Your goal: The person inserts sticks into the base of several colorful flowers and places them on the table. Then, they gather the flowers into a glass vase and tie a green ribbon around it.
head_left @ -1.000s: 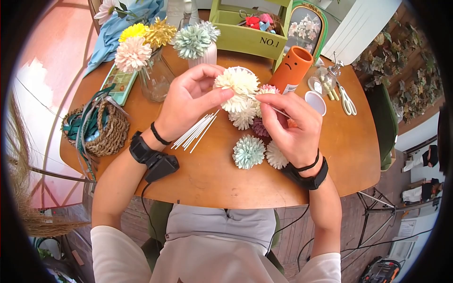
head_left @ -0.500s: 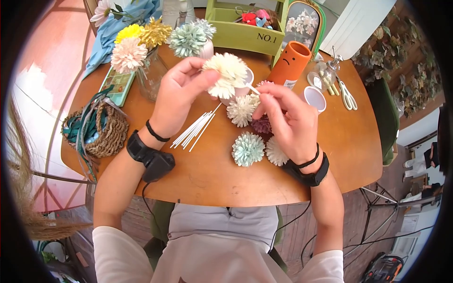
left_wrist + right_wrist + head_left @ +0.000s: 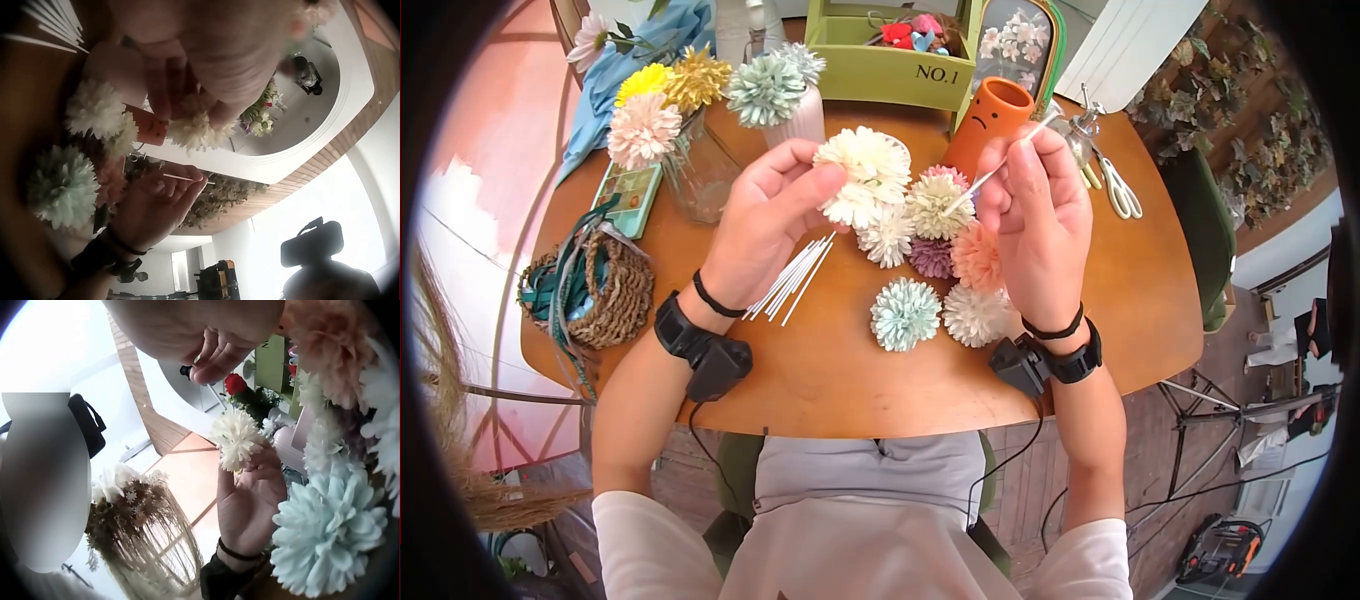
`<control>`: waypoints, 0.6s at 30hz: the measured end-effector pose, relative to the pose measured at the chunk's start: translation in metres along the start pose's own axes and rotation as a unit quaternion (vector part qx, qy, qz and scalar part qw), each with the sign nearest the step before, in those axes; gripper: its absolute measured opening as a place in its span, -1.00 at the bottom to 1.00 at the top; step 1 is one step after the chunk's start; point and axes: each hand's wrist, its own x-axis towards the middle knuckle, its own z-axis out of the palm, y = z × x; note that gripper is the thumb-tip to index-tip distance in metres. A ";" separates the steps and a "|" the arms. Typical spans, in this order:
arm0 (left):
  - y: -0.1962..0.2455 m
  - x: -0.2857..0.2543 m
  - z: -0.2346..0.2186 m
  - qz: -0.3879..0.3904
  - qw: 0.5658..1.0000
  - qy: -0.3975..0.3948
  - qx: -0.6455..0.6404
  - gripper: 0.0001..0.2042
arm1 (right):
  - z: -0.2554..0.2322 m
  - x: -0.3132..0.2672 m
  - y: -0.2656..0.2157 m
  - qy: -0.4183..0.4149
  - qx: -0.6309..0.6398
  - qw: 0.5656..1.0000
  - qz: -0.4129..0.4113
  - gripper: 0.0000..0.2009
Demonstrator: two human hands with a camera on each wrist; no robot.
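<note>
The left hand (image 3: 765, 222) pinches a cream flower head (image 3: 866, 176) between thumb and fingers above the table. To its right, the right hand (image 3: 1043, 225) holds a thin white stick (image 3: 1000, 166) between thumb and fingers, tilted, one end pointing down toward the flowers. Stick and cream flower are apart in the head view. In the right wrist view the cream flower (image 3: 237, 440) sits at the left hand's fingertips (image 3: 253, 494). Below the hands lie a mint flower (image 3: 905, 314), a white one (image 3: 976, 315) and a peach one (image 3: 977, 256).
White sticks (image 3: 792, 278) lie beside the left wrist. A woven basket (image 3: 618, 290) and a glass vase (image 3: 700, 175) stand left. Behind are a green crate (image 3: 890, 72) and an orange cylinder (image 3: 996, 115); scissors (image 3: 1120, 190) lie at the right.
The right hand has moved right and up, away from the cream flower, turning so the stick stands out above its fingers. The left hand still holds the flower, slightly lower.
</note>
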 end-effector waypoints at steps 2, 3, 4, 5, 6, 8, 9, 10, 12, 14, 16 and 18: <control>0.001 -0.001 0.001 -0.020 0.999 -0.009 -0.029 -0.65 | 0.010 -0.003 -0.001 -0.005 0.002 1.000 -0.022 -0.86; 0.001 -0.001 0.002 -0.023 0.999 -0.010 -0.032 -0.63 | 0.014 -0.004 0.000 -0.007 0.006 1.000 -0.021 -0.86; 0.001 0.000 0.002 -0.027 0.999 -0.011 -0.036 -0.60 | 0.018 -0.005 0.000 -0.009 0.011 1.000 -0.020 -0.86; 0.001 0.000 0.002 -0.030 0.999 -0.012 -0.039 -0.58 | 0.020 -0.006 0.001 -0.011 0.014 1.000 -0.019 -0.86; 0.000 0.001 0.002 -0.030 0.999 -0.012 -0.041 -0.57 | 0.019 -0.006 0.002 -0.015 0.014 1.000 -0.021 -0.86; -0.002 0.001 0.001 -0.031 0.998 -0.013 -0.045 -0.54 | 0.017 -0.005 0.004 -0.022 0.013 0.999 -0.026 -0.86; -0.002 0.001 0.001 -0.031 0.998 -0.014 -0.045 -0.54 | 0.017 -0.005 0.005 -0.022 0.010 0.999 -0.029 -0.85; -0.002 0.001 0.002 -0.030 0.998 -0.016 -0.044 -0.54 | 0.016 -0.005 0.005 -0.022 0.008 0.999 -0.032 -0.85; -0.002 0.001 0.003 -0.030 0.998 -0.019 -0.045 -0.54 | 0.015 -0.004 0.005 -0.022 -0.002 0.999 -0.037 -0.85; -0.001 0.001 0.003 -0.031 0.998 -0.020 -0.047 -0.54 | 0.014 -0.004 0.004 -0.022 -0.015 0.999 -0.038 -0.84; 0.000 0.001 0.003 -0.030 0.998 -0.019 -0.044 -0.54 | 0.017 -0.005 0.004 -0.012 0.001 0.999 -0.038 -0.83; 0.000 0.001 0.003 -0.032 0.998 -0.017 -0.041 -0.55 | 0.017 -0.006 0.004 -0.006 -0.007 0.999 -0.039 -0.82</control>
